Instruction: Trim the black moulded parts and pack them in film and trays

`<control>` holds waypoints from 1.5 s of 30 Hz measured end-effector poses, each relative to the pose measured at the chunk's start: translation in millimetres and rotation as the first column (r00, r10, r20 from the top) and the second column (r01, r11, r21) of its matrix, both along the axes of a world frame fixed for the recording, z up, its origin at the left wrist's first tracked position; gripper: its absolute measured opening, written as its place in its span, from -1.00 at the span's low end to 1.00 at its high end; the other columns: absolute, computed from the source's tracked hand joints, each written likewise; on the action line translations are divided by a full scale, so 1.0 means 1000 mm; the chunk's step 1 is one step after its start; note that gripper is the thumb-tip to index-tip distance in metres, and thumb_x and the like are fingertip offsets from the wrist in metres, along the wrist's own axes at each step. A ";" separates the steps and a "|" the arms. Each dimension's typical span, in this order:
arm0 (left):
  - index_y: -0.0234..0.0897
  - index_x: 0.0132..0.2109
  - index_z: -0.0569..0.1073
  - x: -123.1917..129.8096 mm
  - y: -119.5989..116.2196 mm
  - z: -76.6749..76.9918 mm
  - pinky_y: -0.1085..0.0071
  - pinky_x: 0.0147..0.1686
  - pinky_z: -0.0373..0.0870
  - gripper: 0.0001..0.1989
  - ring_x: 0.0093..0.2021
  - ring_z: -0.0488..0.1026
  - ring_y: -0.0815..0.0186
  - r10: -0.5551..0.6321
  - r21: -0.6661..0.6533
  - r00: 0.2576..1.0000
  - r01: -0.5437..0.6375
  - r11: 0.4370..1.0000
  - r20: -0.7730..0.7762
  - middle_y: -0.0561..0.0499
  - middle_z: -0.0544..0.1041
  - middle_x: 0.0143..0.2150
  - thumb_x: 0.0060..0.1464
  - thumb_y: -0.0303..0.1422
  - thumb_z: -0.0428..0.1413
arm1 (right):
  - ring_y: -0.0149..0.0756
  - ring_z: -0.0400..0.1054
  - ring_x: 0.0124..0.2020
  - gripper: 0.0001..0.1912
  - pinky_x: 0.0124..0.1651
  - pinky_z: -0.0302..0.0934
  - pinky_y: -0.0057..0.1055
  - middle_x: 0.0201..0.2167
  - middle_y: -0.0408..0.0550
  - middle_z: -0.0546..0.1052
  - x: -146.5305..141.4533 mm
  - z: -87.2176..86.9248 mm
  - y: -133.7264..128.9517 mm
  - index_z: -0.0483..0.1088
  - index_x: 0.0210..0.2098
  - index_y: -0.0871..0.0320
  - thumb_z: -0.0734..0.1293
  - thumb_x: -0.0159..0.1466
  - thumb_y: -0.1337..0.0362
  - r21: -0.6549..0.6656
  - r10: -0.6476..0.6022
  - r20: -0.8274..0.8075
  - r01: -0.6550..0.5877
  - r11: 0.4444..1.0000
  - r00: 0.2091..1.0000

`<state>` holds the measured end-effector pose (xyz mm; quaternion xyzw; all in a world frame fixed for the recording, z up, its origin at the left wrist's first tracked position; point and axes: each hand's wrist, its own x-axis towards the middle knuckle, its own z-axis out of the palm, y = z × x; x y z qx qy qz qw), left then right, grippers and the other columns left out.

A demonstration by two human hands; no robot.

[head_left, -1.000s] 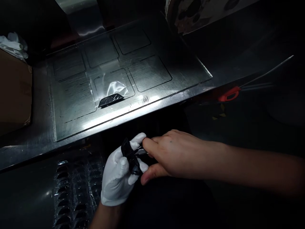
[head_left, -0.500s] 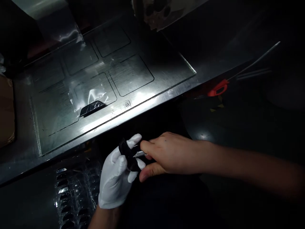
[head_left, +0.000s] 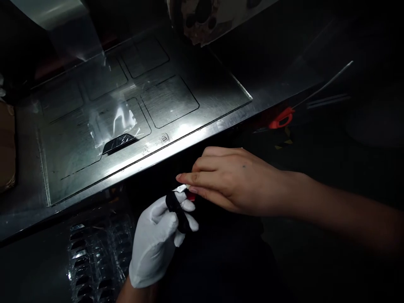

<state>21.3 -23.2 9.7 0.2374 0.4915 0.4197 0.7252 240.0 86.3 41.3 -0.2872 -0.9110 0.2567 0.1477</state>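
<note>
My left hand [head_left: 154, 244], in a white glove, is closed around a small black curved part [head_left: 176, 210] below the table edge. Thumb and fingers grip it, and much of it is hidden by them. Bare, my right hand [head_left: 230, 181] pinches a small knife with a silver blade [head_left: 181, 188]; a bit of red shows beneath the fingers. The blade tip lies at the upper end of the black part, close to the gloved fingertips; whether it touches cannot be made out. A similar black piece [head_left: 118, 143] rests on the table beside clear film [head_left: 123, 118].
The metal table [head_left: 221, 126] carries a sheet with rounded outlines. Clear trays of several black parts [head_left: 82, 261] stand at lower left. Red-handled scissors or a similar tool [head_left: 282, 118] hang near the table's edge. A cardboard box [head_left: 6, 147] is at far left.
My right hand has moved up, taking the blade from the middle of the black part to its upper end. My left hand keeps its grip, with the part slightly turned.
</note>
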 end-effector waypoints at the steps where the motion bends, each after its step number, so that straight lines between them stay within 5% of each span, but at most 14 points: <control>1: -0.29 0.10 0.56 -0.001 -0.001 0.001 0.60 -0.58 0.23 -0.63 -0.40 0.47 0.40 -0.004 -0.007 1.000 0.004 1.000 -0.019 -0.16 0.56 -0.10 0.24 -0.18 0.20 | -0.18 0.39 -0.14 -0.61 -0.14 0.34 -0.25 -0.15 -0.05 0.61 -0.003 0.002 0.000 0.48 0.22 0.09 0.19 0.53 0.15 0.004 0.005 0.021 -0.005 1.000 1.000; 11: -0.29 0.08 0.57 -0.008 -0.008 0.009 0.57 -0.58 0.20 -0.61 -0.44 0.40 0.43 0.007 -0.045 0.987 -0.015 0.999 -0.162 -0.16 0.58 -0.11 0.22 -0.14 0.21 | -0.19 0.36 -0.18 -0.61 -0.20 0.31 -0.28 -0.20 -0.04 0.60 -0.021 0.013 -0.006 0.49 0.20 0.10 0.18 0.53 0.15 0.059 0.031 0.161 -0.041 0.997 0.986; 20: -0.31 0.02 0.58 -0.021 -0.011 0.005 0.55 -0.58 0.05 -0.69 -0.58 0.21 0.61 -0.046 -0.080 0.991 0.037 0.996 -0.122 -0.19 0.60 -0.06 0.27 -0.19 0.18 | -0.20 0.35 -0.19 -0.60 -0.27 0.18 -0.31 -0.20 0.00 0.60 -0.032 0.018 -0.007 0.50 0.18 0.13 0.14 0.55 0.15 0.103 0.023 0.277 -0.054 0.993 0.961; 27: -0.31 0.02 0.57 -0.032 -0.004 -0.003 0.50 -0.65 -0.10 -0.67 -0.63 0.18 0.62 -0.154 -0.109 0.988 0.156 0.982 0.029 -0.18 0.58 -0.10 0.31 -0.15 0.14 | -0.23 0.25 -0.37 -0.77 -0.45 -0.11 -0.30 -0.43 -0.08 0.54 -0.049 0.035 0.003 0.60 -0.07 0.12 0.28 0.46 0.30 0.144 0.122 0.461 -0.210 0.967 0.879; 33: -0.33 -0.04 0.60 -0.035 -0.004 -0.004 0.51 -0.67 -0.10 -0.68 -0.67 0.22 0.56 -0.133 -0.100 0.988 0.141 0.985 0.083 -0.04 0.53 -0.43 0.32 -0.16 0.14 | -0.24 0.23 -0.41 -0.83 -0.46 -0.14 -0.30 -0.45 -0.04 0.54 -0.072 0.058 0.003 0.59 -0.27 0.14 0.33 0.36 0.39 0.166 0.193 0.533 -0.325 0.931 0.824; 36: -0.34 -0.11 0.61 -0.036 -0.005 -0.005 0.56 -0.69 -0.06 -0.69 -0.56 0.42 0.44 -0.090 -0.084 0.990 0.100 0.991 0.110 -0.07 0.55 -0.41 0.31 -0.16 0.14 | -0.21 0.26 -0.38 -0.85 -0.45 -0.14 -0.30 -0.44 -0.04 0.54 -0.078 0.063 0.004 0.58 -0.23 0.12 0.34 0.34 0.38 0.138 0.195 0.548 -0.318 0.938 0.813; 39: -0.31 -0.08 0.59 -0.038 -0.007 -0.007 0.61 -0.63 0.18 -0.74 -0.35 0.58 0.33 0.005 -0.059 0.991 0.003 0.998 0.131 -0.10 0.60 -0.22 0.29 -0.20 0.16 | -0.22 0.29 -0.40 -0.88 -0.44 -0.14 -0.31 -0.46 -0.08 0.53 -0.075 0.058 0.007 0.55 -0.21 0.11 0.33 0.37 0.34 0.124 0.171 0.505 -0.267 0.956 0.846; 42: -0.22 0.03 0.57 -0.041 -0.008 -0.007 0.50 -0.27 0.54 -0.78 -0.12 0.63 0.25 0.192 -0.021 0.965 -0.191 0.981 0.179 -0.05 0.64 -0.08 0.29 -0.30 0.18 | -0.29 0.31 -0.46 -0.79 -0.42 -0.06 -0.33 -0.43 -0.11 0.54 -0.064 0.048 0.008 0.50 -0.14 0.13 0.23 0.48 0.26 0.097 0.127 0.406 -0.181 0.979 0.905; 45: -0.17 0.06 0.57 -0.043 -0.007 -0.006 0.36 0.05 0.56 -0.78 -0.01 0.62 0.26 0.323 0.023 0.920 -0.336 0.942 0.224 0.00 0.68 -0.06 0.31 -0.34 0.16 | -0.30 0.39 -0.40 -0.68 -0.37 0.07 -0.34 -0.29 -0.09 0.58 -0.055 0.039 0.005 0.49 -0.03 0.13 0.14 0.54 0.18 0.017 0.125 0.314 -0.137 0.990 0.941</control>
